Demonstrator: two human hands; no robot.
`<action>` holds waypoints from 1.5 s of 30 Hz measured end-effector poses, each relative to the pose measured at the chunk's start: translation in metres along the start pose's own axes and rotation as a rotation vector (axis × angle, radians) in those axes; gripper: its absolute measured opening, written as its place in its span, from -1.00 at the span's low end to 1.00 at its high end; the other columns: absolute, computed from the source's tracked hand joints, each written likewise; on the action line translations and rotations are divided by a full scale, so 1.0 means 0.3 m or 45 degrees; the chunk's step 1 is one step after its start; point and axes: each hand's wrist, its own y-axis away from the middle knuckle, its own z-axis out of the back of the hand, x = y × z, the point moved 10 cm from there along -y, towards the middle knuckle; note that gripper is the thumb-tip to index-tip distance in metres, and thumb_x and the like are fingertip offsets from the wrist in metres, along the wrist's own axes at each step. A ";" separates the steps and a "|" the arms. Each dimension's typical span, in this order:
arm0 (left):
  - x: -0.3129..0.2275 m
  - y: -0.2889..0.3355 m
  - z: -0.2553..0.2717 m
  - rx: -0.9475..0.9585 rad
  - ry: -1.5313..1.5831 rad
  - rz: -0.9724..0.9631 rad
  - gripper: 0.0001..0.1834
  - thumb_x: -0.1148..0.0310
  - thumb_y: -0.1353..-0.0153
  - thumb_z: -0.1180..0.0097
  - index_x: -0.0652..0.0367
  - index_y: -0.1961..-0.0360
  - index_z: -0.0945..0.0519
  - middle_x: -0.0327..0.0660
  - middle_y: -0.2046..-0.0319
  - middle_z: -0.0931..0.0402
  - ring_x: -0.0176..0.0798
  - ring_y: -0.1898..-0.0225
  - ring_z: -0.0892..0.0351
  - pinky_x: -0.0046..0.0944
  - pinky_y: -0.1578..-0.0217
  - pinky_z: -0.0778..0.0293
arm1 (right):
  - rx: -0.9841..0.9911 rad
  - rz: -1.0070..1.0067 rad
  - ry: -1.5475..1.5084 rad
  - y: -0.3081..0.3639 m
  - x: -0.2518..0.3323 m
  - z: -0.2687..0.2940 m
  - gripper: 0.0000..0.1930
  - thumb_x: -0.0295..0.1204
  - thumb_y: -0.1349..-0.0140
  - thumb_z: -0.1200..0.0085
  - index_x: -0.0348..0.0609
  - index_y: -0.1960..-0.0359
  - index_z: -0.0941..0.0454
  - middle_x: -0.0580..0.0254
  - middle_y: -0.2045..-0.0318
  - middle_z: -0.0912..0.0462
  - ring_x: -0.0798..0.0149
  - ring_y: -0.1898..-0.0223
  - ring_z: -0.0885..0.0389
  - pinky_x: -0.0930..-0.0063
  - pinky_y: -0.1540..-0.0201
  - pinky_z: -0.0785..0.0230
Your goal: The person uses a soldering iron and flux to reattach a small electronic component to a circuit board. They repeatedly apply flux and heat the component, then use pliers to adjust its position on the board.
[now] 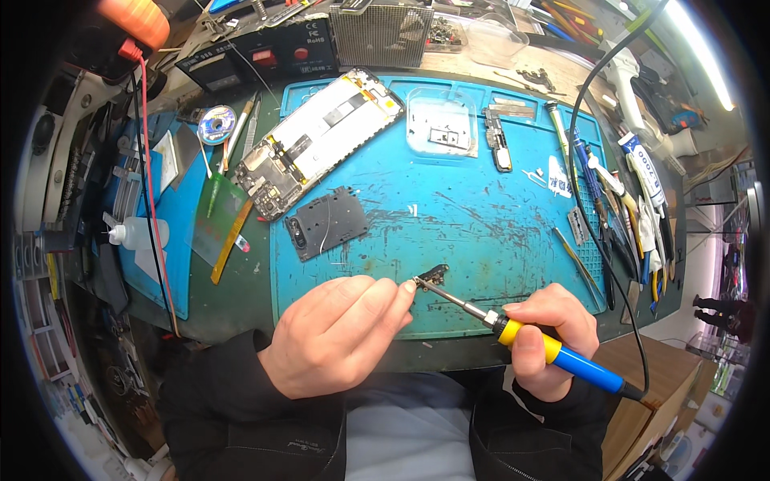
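My right hand [552,337] grips a soldering iron [589,370] with a yellow and blue handle. Its thin metal shaft slants left and far, and the tip reaches a small black circuit board [434,276] close to the mat's near edge. At the board's left end, my left hand [337,333] is closed in a pinch, with thumb and finger on it right beside the iron's tip. The fingertips hide part of the board. Farther left lie an opened phone [321,144] with its inner parts exposed and a flat black cover plate [327,222].
The blue work mat [385,228] bears a clear plastic box [441,120] and a narrow phone part [497,140]. The iron's black cord [579,192] arches over the right side, above tweezers [579,263] and pens. A solder spool [216,125] and white bottle [138,232] stand left.
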 end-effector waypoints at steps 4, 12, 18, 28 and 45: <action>-0.001 0.001 -0.001 -0.004 -0.003 0.004 -0.63 0.49 -0.04 -0.37 0.39 0.09 -0.69 -0.13 0.20 -0.56 -0.16 0.26 -0.61 -0.22 0.27 -0.59 | 0.017 -0.012 -0.008 0.001 -0.004 0.000 -0.84 -0.45 -0.18 -0.26 -0.29 0.26 -0.67 0.11 0.50 -0.73 0.25 0.50 -0.68 0.48 0.44 -0.51; -0.001 -0.001 -0.002 -0.011 0.009 0.002 -0.62 0.51 -0.01 -0.38 0.39 0.09 -0.70 -0.11 0.21 -0.57 -0.14 0.29 -0.62 -0.21 0.30 -0.59 | 0.060 -0.035 0.017 0.000 -0.010 -0.004 -0.83 -0.44 -0.20 -0.27 -0.27 0.24 -0.65 0.10 0.47 -0.74 0.24 0.49 -0.68 0.47 0.42 -0.52; -0.001 0.000 -0.001 -0.016 0.008 0.007 -0.63 0.51 -0.02 -0.37 0.39 0.09 -0.70 -0.11 0.22 -0.57 -0.14 0.29 -0.62 -0.21 0.30 -0.60 | 0.046 -0.044 0.014 0.002 -0.014 -0.001 -0.83 -0.43 -0.21 -0.27 -0.27 0.23 -0.65 0.09 0.46 -0.74 0.26 0.49 -0.67 0.47 0.42 -0.51; -0.003 0.001 -0.005 0.002 -0.040 -0.013 -0.66 0.46 -0.09 -0.35 0.38 0.10 -0.68 -0.16 0.19 -0.54 -0.21 0.21 -0.59 -0.25 0.22 -0.61 | -0.024 -0.024 -0.045 0.017 -0.017 0.018 -0.85 -0.49 -0.16 -0.24 -0.27 0.25 -0.66 0.10 0.50 -0.72 0.27 0.51 -0.65 0.48 0.44 -0.49; -0.003 0.001 -0.006 0.000 -0.039 -0.009 -0.66 0.45 -0.08 -0.36 0.37 0.10 -0.68 -0.16 0.18 -0.55 -0.21 0.22 -0.60 -0.26 0.23 -0.60 | 0.026 -0.030 -0.012 0.006 -0.012 0.005 -0.84 -0.50 -0.14 -0.24 -0.27 0.25 -0.66 0.12 0.50 -0.72 0.26 0.50 -0.68 0.47 0.43 -0.52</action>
